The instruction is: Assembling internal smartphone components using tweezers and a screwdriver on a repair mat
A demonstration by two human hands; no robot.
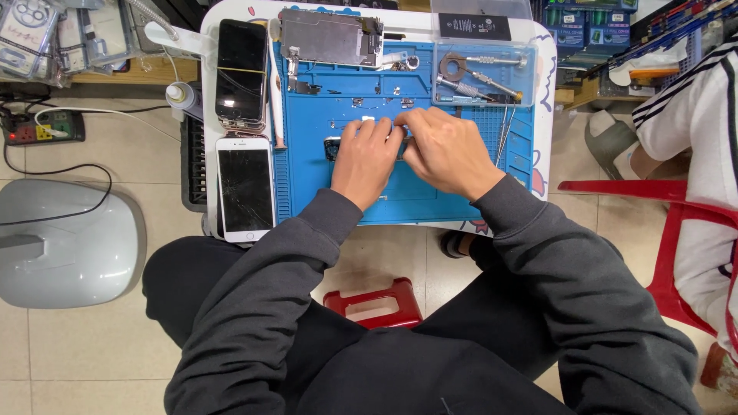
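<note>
Head view: your left hand (pixel 367 160) and right hand (pixel 446 150) meet over a small dark phone part (pixel 332 147) on the blue mat (pixel 407 201), fingers curled; can't tell the grip. Beyond, a stripped metal phone frame (pixel 330 36) w/ loose screws: disassembly looks well along, reassembly left.

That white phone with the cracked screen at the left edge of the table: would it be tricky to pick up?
Probably stiff and flat, so the white phone should lift in one piece. Its glass shows many cracks, so it is likely fragile and may shed splinters. It lies near the table's edge, so a careless push might slide it off.
</note>
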